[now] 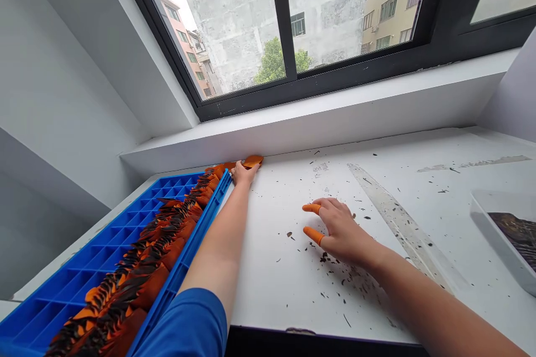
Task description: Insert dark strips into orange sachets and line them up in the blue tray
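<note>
A blue sleeve [188, 318] crosses the near edge of the white worktop [268, 279], beside a blue compartment tray [90, 256] on the left. Along the tray's right side runs a packed row of thin orange-and-black pieces [157, 262], standing and leaning on each other; dark scraps [352, 279] litter the worktop's middle. Just beyond most of them is the right hand [335, 228], with 2 orange finger covers [313, 234]; its grip is spread, with nothing in it. A translucent container [492, 245] with dark contents is at the right edge, well apart. Farther off, the left hand [245, 173] reaches past the tray's far right corner to an orange-brown piece [253, 162] near the wall; whether its grip pinches that piece I cannot tell. Behind are a white ledge [335, 106], a dark window frame [355, 70] and, outside, a green tree [270, 61] and buildings.
</note>
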The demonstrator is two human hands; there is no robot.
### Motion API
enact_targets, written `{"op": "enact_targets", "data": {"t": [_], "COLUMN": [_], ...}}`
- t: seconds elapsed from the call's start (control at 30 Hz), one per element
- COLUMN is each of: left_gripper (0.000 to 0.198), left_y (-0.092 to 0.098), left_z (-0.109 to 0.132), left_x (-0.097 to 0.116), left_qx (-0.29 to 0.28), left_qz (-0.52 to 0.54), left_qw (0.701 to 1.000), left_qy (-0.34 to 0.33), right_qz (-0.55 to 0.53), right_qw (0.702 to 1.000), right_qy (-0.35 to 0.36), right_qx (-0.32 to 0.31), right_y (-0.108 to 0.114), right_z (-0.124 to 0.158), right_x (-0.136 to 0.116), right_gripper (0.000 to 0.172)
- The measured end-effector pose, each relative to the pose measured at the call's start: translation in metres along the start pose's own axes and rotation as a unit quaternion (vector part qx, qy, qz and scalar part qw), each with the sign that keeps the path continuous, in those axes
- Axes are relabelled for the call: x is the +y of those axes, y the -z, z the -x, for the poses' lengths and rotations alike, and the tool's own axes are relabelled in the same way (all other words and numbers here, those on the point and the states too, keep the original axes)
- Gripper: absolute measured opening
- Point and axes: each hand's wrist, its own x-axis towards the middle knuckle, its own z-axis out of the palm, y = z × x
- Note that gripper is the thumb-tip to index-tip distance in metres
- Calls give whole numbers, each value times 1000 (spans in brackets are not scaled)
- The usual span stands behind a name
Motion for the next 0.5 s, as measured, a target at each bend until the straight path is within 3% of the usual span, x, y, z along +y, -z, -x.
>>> {"op": "enact_targets", "data": {"t": [0.5], "left_gripper": [75], "left_y": [2], "left_z": [3], "left_x": [2], "left_qx": [12], "left_qz": [15], "left_qw": [1000], "left_qy": [-4], "right_qz": [-15], "right_qw": [1000], "right_qy": [-15], "right_qx": [-10], "right_y": [0], "right_z": [-1], "right_x": [0], "right_gripper": [49]}}
